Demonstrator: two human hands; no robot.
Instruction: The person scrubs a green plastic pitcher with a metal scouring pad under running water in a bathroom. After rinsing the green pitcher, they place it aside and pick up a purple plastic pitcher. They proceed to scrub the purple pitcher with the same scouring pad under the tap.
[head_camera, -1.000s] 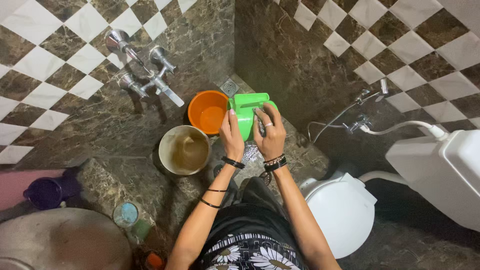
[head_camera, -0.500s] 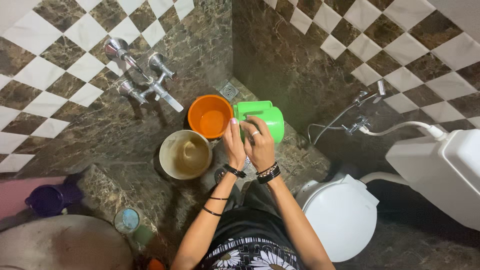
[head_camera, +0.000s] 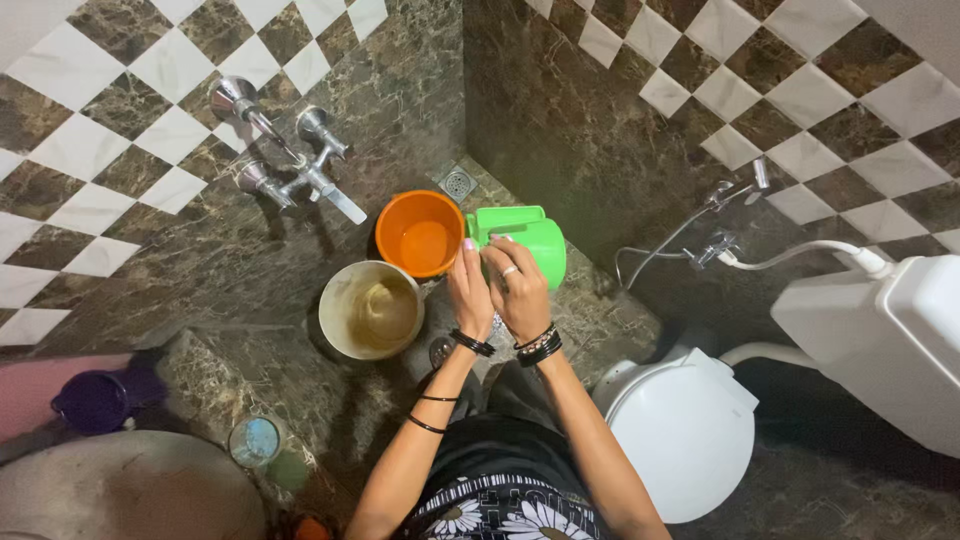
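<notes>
A green plastic mug (head_camera: 537, 243) lies tilted on its side above the dark marble floor, right of an orange bucket (head_camera: 420, 232). My left hand (head_camera: 468, 287) grips the mug at its near left edge, by the rim. My right hand (head_camera: 520, 288), with a ring on one finger, is pressed over the mug's near side, its fingers curled on the plastic. Both wrists carry dark bangles. Something silvery shows just below and between my hands; I cannot tell what it is.
A steel bucket (head_camera: 370, 308) of murky water stands left of my hands. Wall taps (head_camera: 300, 165) and a floor drain (head_camera: 458, 182) lie beyond. A white toilet (head_camera: 685, 430), its cistern (head_camera: 880, 340) and a spray hose (head_camera: 740, 190) are to the right. A purple mug (head_camera: 95, 400) sits far left.
The green mug has turned from upright between my hands to lying sideways toward the right. My right hand has slid down over its near side. My left hand stays at the rim.
</notes>
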